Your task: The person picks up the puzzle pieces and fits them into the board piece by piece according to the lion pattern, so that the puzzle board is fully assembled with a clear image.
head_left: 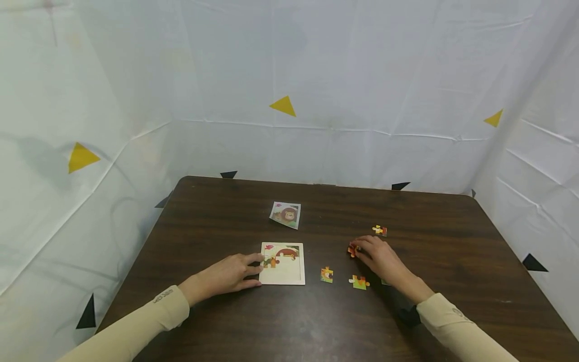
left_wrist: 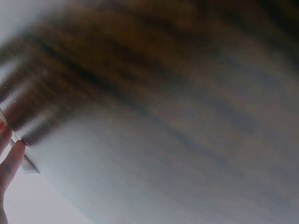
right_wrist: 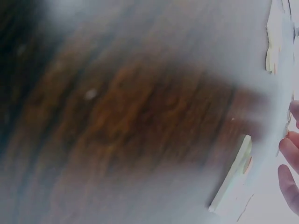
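My left hand (head_left: pixel 230 274) lies at the left edge of a square puzzle tray (head_left: pixel 296 278), fingers spread and fairly straight, fingertips touching its rim. In the left wrist view, fingers (left_wrist: pixel 14 161) rest against the edge. Inside the tray, part of a picture is laid along the top and left, with a puzzle piece (head_left: pixel 272 262) below it. To the right, my right hand (head_left: pixel 379 255) pinches a red-orange puzzle piece (head_left: pixel 352 250) with its fingertips, close over the table. The right wrist view catches only curled fingers (right_wrist: pixel 290 151) at its edge.
Loose puzzle pieces lie around the right hand: one behind it (head_left: pixel 379 230), an orange piece (head_left: pixel 326 274) beside the tray, a green-orange piece (head_left: pixel 359 282) nearer, and a green one (head_left: pixel 385 282) mostly under the wrist. A lion picture card (head_left: pixel 286 215) lies behind the tray on the dark table (head_left: pixel 217 216).
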`<control>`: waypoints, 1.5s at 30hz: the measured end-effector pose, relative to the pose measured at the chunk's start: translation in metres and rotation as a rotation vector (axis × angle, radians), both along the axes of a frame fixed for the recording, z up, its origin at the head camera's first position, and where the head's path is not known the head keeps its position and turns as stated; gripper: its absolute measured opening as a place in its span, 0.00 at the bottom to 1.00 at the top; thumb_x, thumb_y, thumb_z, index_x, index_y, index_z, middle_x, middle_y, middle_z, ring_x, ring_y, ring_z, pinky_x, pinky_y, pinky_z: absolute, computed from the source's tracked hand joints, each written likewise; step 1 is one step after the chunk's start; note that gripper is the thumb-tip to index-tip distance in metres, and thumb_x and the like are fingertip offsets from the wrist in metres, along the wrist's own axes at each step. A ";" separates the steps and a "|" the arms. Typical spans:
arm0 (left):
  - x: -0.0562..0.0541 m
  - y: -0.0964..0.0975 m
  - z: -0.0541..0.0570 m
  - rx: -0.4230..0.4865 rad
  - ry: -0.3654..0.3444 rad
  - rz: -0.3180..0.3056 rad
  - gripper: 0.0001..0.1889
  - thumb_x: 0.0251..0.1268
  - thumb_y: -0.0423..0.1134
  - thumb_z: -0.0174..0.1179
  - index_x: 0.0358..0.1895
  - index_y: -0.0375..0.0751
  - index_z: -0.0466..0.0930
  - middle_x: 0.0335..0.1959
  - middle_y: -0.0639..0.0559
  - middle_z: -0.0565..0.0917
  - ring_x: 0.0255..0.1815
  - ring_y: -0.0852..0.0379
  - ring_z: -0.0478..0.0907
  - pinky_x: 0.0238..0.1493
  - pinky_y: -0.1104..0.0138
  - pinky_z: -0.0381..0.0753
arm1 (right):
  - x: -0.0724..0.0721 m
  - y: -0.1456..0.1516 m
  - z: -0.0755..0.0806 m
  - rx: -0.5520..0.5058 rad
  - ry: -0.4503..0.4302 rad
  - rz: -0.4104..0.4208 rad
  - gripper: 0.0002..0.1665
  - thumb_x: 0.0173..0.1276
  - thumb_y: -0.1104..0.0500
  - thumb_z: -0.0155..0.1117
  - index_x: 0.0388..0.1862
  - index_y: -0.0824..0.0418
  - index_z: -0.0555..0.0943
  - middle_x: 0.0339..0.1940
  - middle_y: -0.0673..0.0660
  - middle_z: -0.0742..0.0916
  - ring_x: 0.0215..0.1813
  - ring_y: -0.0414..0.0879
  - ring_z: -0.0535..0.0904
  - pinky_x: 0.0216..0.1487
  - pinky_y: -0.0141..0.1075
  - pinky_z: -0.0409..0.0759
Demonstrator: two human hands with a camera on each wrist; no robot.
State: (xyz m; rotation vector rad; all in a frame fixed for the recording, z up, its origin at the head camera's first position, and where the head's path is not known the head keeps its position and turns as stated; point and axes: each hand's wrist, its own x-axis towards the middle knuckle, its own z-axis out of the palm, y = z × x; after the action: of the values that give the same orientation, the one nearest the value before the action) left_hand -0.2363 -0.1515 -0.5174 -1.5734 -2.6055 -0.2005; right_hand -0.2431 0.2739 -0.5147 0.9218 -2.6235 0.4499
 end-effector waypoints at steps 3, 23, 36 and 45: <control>0.000 0.000 0.000 0.005 -0.002 -0.002 0.20 0.66 0.50 0.61 0.54 0.40 0.83 0.58 0.46 0.76 0.45 0.56 0.81 0.47 0.66 0.82 | 0.000 -0.002 0.001 -0.020 -0.003 -0.008 0.20 0.56 0.65 0.74 0.49 0.65 0.83 0.47 0.59 0.84 0.48 0.52 0.81 0.43 0.49 0.81; -0.001 -0.001 0.000 0.009 -0.006 -0.012 0.21 0.66 0.50 0.61 0.54 0.41 0.83 0.59 0.45 0.76 0.47 0.55 0.81 0.49 0.64 0.81 | -0.005 -0.016 0.006 -0.142 0.046 0.034 0.18 0.56 0.66 0.73 0.46 0.68 0.83 0.45 0.62 0.84 0.47 0.52 0.81 0.44 0.46 0.82; 0.000 -0.001 0.002 0.023 0.002 -0.019 0.20 0.66 0.50 0.61 0.53 0.40 0.84 0.57 0.45 0.76 0.46 0.56 0.81 0.47 0.65 0.82 | -0.007 -0.027 0.006 -0.164 0.083 0.068 0.18 0.53 0.67 0.75 0.45 0.66 0.84 0.46 0.61 0.84 0.48 0.52 0.80 0.43 0.46 0.82; 0.000 -0.001 0.001 0.027 0.014 -0.026 0.20 0.66 0.49 0.61 0.53 0.40 0.84 0.57 0.45 0.76 0.45 0.56 0.81 0.47 0.66 0.82 | -0.006 -0.045 0.012 -0.172 0.055 0.102 0.18 0.54 0.67 0.75 0.45 0.66 0.84 0.46 0.61 0.84 0.47 0.51 0.82 0.43 0.44 0.83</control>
State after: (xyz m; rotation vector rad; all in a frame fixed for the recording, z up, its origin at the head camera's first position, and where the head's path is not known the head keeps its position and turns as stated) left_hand -0.2359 -0.1520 -0.5162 -1.5949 -2.5617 -0.2256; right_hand -0.2488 0.2292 -0.5024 0.9989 -2.4517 0.6543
